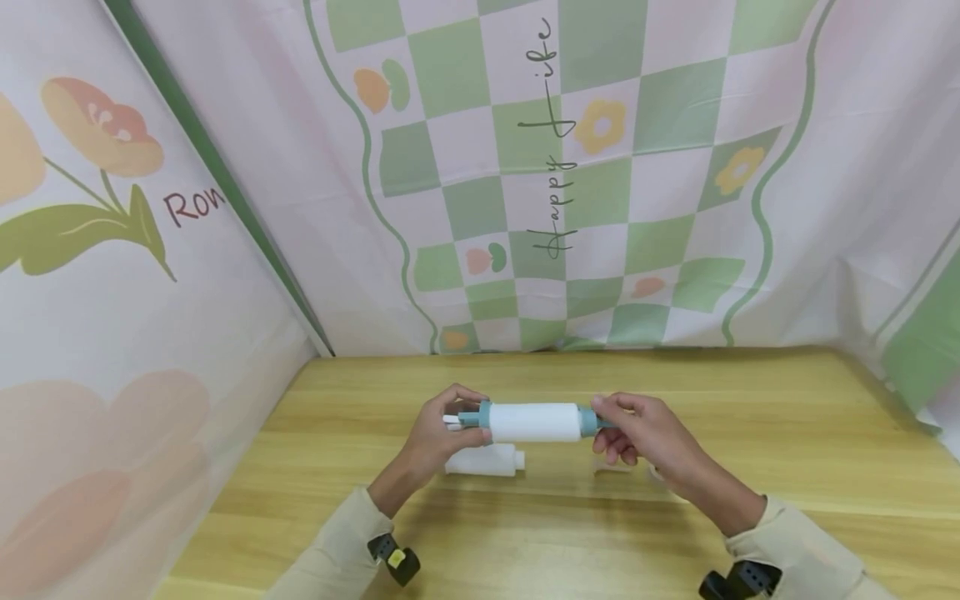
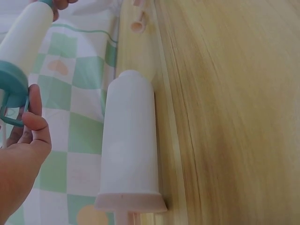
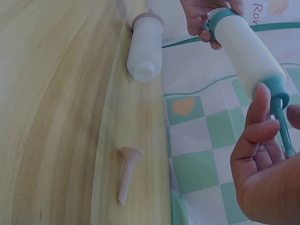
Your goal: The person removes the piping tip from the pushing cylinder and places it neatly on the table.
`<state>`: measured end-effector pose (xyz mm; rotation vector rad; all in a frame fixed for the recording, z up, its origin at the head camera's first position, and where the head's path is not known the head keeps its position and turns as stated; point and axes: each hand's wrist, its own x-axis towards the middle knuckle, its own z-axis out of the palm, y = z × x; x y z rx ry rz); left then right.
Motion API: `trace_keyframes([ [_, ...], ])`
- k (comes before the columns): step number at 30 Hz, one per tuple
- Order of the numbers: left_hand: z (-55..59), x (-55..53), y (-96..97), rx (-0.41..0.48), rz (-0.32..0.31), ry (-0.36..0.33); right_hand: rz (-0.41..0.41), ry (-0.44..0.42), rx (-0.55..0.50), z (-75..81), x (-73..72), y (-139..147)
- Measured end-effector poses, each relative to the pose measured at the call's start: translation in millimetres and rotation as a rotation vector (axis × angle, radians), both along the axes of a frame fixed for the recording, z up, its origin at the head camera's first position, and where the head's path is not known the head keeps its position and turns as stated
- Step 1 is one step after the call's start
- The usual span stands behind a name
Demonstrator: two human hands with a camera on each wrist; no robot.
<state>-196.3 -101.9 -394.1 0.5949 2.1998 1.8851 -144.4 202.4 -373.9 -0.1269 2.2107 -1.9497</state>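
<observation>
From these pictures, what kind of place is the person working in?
Probably a small curtained-off work corner; whether in a home or a studio, I cannot tell. A wooden table fills the space, a checked cloth hangs behind it, and a flowered cloth hangs at the left.

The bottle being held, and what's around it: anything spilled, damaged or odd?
No spill or damage shows on the held bottle or table. The lettering on the cloth behind is odd: it runs sideways.

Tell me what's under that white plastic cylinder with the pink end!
The white plastic cylinder lies on a light brown wood-grain tabletop; the patch directly beneath is covered.
</observation>
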Motion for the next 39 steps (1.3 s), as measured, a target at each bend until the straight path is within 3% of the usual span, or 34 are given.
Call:
trace_keyframes([
  [9, 1.0, 1.1, -0.4, 0.0, -0.01, 0.014, 0.019, 0.038, 0.006, 0.8, -0.9, 1.3],
  [22, -0.8, -0.3, -1.6, 0.014, 0.002, -0.001, 0.084, 0.203, -0.029, -5.8, 1.0, 3.3],
  [39, -2.0, 0.4, -4.1, -0.012, 0.025, 0.015, 0.069, 0.08, -0.016, -3.0, -0.1, -2.3],
])
